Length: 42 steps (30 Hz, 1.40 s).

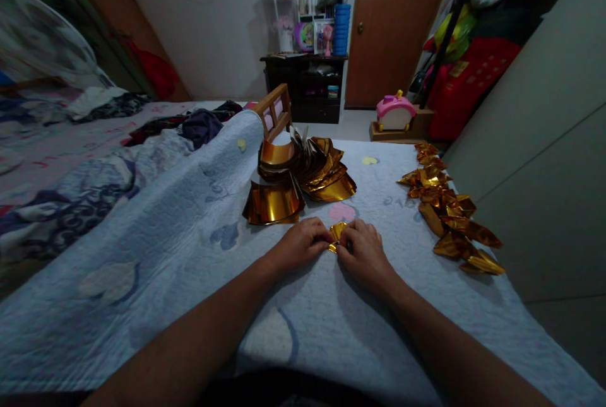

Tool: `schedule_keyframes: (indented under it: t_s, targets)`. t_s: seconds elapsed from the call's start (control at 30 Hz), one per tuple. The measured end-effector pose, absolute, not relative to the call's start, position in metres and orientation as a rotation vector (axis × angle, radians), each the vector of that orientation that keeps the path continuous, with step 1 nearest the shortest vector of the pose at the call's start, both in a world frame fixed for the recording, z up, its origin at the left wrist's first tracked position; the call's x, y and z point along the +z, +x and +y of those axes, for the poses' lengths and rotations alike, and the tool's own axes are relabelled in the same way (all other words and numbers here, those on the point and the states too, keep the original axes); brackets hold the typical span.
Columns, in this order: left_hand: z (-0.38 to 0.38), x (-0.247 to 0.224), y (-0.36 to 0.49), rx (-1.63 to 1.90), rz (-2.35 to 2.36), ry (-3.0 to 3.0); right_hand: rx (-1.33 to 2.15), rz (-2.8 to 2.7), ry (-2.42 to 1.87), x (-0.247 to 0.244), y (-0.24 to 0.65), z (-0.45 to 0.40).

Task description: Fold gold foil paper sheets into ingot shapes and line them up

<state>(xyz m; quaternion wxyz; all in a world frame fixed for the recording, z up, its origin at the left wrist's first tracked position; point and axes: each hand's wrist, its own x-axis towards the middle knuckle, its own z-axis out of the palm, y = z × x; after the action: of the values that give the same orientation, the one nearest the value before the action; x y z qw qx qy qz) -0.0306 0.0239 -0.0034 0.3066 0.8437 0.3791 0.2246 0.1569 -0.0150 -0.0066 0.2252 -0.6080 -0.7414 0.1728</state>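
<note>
Between my two hands is a small piece of shiny gold foil paper (338, 230), partly folded and partly hidden by the fingers. My left hand (303, 243) pinches its left side with thumb and fingers. Its right side is gripped by my right hand (364, 249), with the thumb near the middle. Just beyond the hands lies a fanned stack of gold foil sheets (326, 173), curled at the edges, with a smaller curled bundle of gold sheets (274, 202) in front of it. Along the right edge runs a row of folded gold foil pieces (445, 205).
A pale blue quilted cover (189, 281) with heart shapes lies under everything. Behind the stack rises a wooden rail (279, 107). A bed with rumpled bedding (118, 161) is at the left, a cabinet (307, 88) at the back, and a pale panel (534, 142) at the right.
</note>
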Motion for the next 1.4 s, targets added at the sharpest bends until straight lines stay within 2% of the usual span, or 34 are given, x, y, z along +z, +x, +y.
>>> schedule_keyframes:
  t_s: [1.0, 1.4]
  targets:
    - [0.019, 0.003, -0.024, 0.556, 1.092, 2.227, 0.454, -2.078, -1.666, -0.01, 0.158, -0.015]
    - [0.014, -0.003, -0.02, 0.427, 1.218, 2.368, 0.371, -2.15, -1.696, -0.004, 0.154, -0.017]
